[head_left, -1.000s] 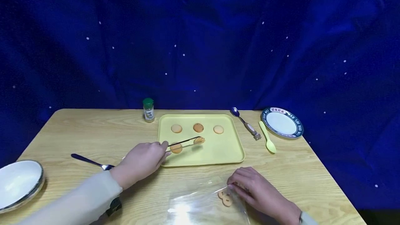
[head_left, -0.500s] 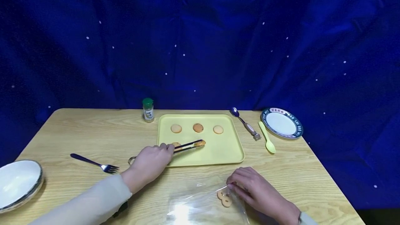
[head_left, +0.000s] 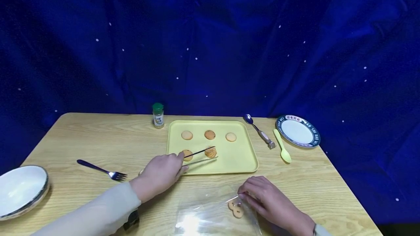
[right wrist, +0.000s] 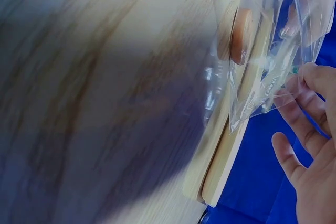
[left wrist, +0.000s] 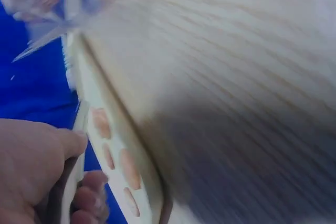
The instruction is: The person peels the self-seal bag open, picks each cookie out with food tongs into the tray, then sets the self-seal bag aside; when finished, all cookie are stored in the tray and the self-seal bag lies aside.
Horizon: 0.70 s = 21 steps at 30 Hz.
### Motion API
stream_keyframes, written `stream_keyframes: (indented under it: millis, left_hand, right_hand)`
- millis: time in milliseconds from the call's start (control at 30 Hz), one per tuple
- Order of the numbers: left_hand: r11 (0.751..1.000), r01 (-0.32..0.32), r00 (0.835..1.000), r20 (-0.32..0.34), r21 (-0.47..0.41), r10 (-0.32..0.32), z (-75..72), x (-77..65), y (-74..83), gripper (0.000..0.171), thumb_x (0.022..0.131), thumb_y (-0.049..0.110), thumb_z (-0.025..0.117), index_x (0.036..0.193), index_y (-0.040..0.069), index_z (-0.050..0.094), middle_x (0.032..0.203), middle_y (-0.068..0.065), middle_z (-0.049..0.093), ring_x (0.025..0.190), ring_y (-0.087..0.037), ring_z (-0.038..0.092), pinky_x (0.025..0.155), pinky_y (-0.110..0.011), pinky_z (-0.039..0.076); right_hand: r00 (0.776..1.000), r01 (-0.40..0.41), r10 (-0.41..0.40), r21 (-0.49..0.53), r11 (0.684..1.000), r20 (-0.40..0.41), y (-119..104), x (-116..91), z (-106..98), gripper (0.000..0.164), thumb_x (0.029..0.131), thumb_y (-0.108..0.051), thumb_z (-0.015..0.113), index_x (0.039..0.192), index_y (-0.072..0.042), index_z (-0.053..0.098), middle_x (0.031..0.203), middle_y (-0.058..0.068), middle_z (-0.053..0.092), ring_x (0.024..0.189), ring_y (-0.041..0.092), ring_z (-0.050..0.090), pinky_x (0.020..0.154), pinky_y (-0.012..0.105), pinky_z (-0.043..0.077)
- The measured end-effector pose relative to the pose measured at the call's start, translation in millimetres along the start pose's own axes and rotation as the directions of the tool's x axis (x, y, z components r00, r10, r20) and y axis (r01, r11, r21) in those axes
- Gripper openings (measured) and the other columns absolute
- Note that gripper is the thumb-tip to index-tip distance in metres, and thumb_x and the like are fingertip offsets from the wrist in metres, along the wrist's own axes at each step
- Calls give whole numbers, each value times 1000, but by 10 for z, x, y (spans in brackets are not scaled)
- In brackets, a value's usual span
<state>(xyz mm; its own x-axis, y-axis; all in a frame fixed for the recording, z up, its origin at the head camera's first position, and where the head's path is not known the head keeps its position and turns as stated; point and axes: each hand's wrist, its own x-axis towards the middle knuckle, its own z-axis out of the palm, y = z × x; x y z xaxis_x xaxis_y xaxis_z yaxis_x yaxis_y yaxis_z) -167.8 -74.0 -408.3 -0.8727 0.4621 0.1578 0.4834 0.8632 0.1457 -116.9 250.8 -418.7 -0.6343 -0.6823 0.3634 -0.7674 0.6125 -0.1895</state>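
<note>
My left hand (head_left: 160, 173) grips a pair of tongs (head_left: 199, 152). Over the yellow tray (head_left: 236, 160), the tong arms are spread, one on each side of a swirled cookie (head_left: 211, 152). Partly behind the tongs is a round cookie (head_left: 187, 154), while three more round cookies, one of them browner (head_left: 209, 134), form the tray's back row. In front of the tray, my right hand (head_left: 267, 200) pinches the edge of a clear plastic bag (head_left: 210, 218). Inside the bag lies a cookie with rounded lobes (head_left: 236, 209). The right wrist view shows thumb and fingers at the bag's edge (right wrist: 262, 95).
Left of my arm lie a fork (head_left: 98, 168) and a white bowl (head_left: 21, 190). Behind the tray's left corner stands a green-capped shaker (head_left: 158, 115). To its right are a metal spoon (head_left: 260, 133), a yellow spoon (head_left: 281, 145) and a dark-rimmed plate (head_left: 298, 130).
The tongs were round the swirled cookie and have spread apart; that cookie now lies flat on the tray. My left hand has shifted slightly right. The right hand stays at the bag.
</note>
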Motion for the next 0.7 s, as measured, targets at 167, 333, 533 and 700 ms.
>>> stream_keyframes:
  millis: [167,333,533,700]
  left_hand:
    - [938,106,980,195,-329,-43,-245,-65,-103,29,96,41,58,88,13,60,58,6,49,49,-7,44,47,-26,37]
    - [849,-10,964,221,-529,149,-525,-289,-379,31,96,43,57,78,18,56,61,12,41,50,0,35,45,-19,31]
    - [735,-7,917,289,-678,276,-703,-695,-701,23,96,36,59,82,18,59,58,16,43,44,5,39,38,-18,36]
    - [604,111,865,376,-789,333,-759,-961,-883,19,98,23,58,83,12,58,54,8,46,37,8,37,30,-15,32]
  right_hand:
    - [1000,-13,13,9,1000,-1,-8,-2,8,11,93,-21,65,98,-31,63,99,-24,61,95,-4,58,86,28,49]
    - [999,-42,42,17,999,10,-11,-5,11,11,94,-23,63,98,-34,61,98,-25,60,94,-5,57,86,28,50]
    - [1000,-13,13,19,1000,-7,-9,15,23,11,94,-22,64,97,-31,62,97,-24,60,92,-5,57,85,29,49]
    - [1000,-11,11,23,1000,-11,-9,42,33,10,94,-21,64,97,-30,62,96,-24,59,92,-4,57,85,28,49]
